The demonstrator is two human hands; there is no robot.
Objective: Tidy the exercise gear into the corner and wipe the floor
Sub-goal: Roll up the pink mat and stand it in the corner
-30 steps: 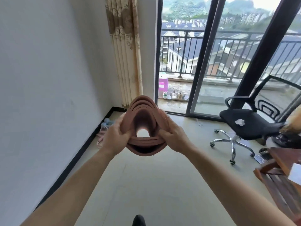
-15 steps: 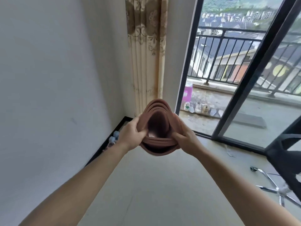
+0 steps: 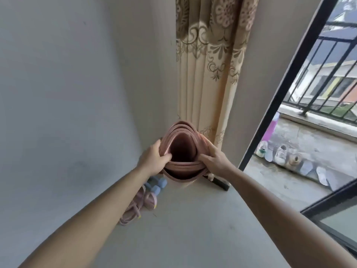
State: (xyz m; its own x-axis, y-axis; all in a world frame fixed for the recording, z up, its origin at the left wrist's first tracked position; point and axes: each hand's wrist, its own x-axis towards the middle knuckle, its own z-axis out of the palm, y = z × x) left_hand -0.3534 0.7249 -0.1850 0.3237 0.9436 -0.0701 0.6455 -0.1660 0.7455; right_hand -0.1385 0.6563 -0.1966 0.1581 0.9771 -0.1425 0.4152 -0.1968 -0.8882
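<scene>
A rolled pink-brown exercise mat [image 3: 182, 169] stands on end in the room's corner, seen from above down its open core. My left hand [image 3: 154, 161] grips its left rim, thumb hooked inside the roll. My right hand [image 3: 213, 161] presses against its right side. On the floor along the left wall lie two light blue dumbbells [image 3: 157, 185] and a pink resistance band or skipping rope [image 3: 138, 205], just left of the mat. The mat's lower end is hidden by the roll itself.
A beige patterned curtain [image 3: 210, 64] hangs right behind the mat. A black-framed glass door [image 3: 270, 117] stands to the right, with several shoes [image 3: 280, 154] and a purple bottle [image 3: 272, 128] on the balcony beyond. Grey floor [image 3: 193, 229] stretches toward me.
I have walked into the corner with the mat in both hands. It has gone from held mid-air to upright by the curtain. The office chair has left the view.
</scene>
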